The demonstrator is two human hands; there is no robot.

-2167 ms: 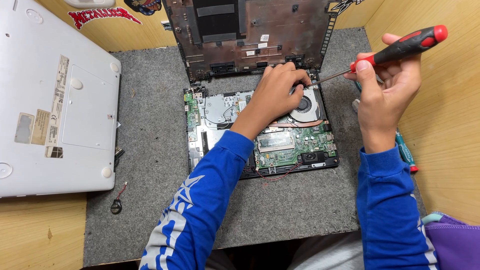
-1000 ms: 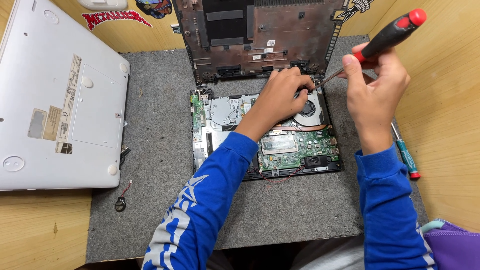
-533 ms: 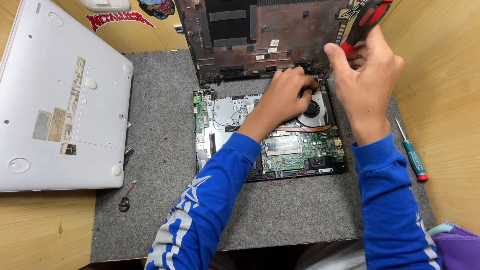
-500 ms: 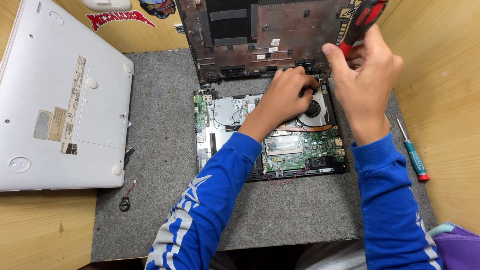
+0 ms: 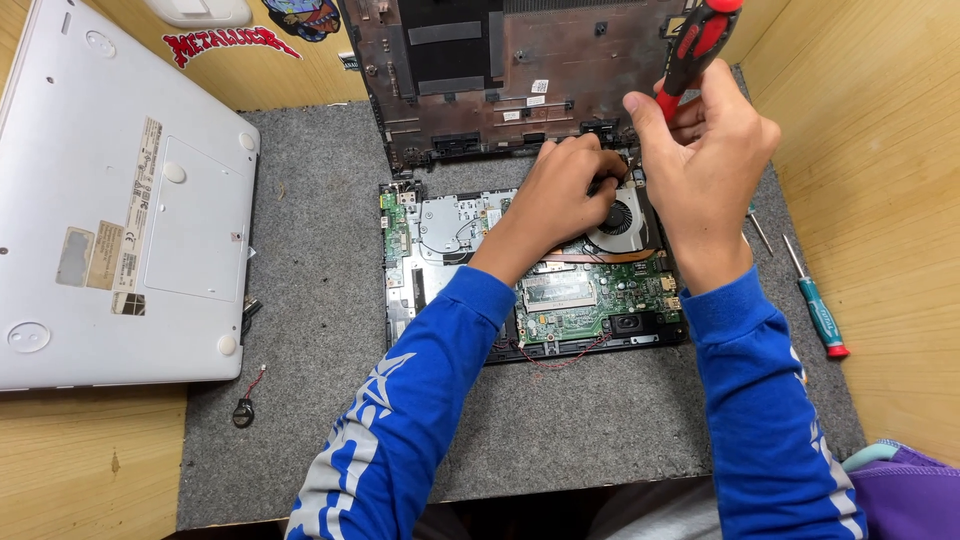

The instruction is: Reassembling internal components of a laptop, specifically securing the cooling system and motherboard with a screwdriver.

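Note:
An opened laptop base with a green circuit board lies on a grey mat. My left hand rests on it by the cooling fan, fingers curled at the fan's top edge; what they pinch is hidden. My right hand is closed around a red and black screwdriver, held nearly upright above the fan's upper right corner. The tip is hidden behind my hand. The dark inner shell of the laptop stands behind the board.
A white laptop bottom cover lies at left, half on the grey mat. A coin cell with a red wire lies below it. A teal-handled screwdriver and a thin one lie at right by the wooden wall.
My right hand swung the red screwdriver from a slanted hold at right to nearly upright over the fan corner. My left hand stayed by the fan. The camera shifted slightly.

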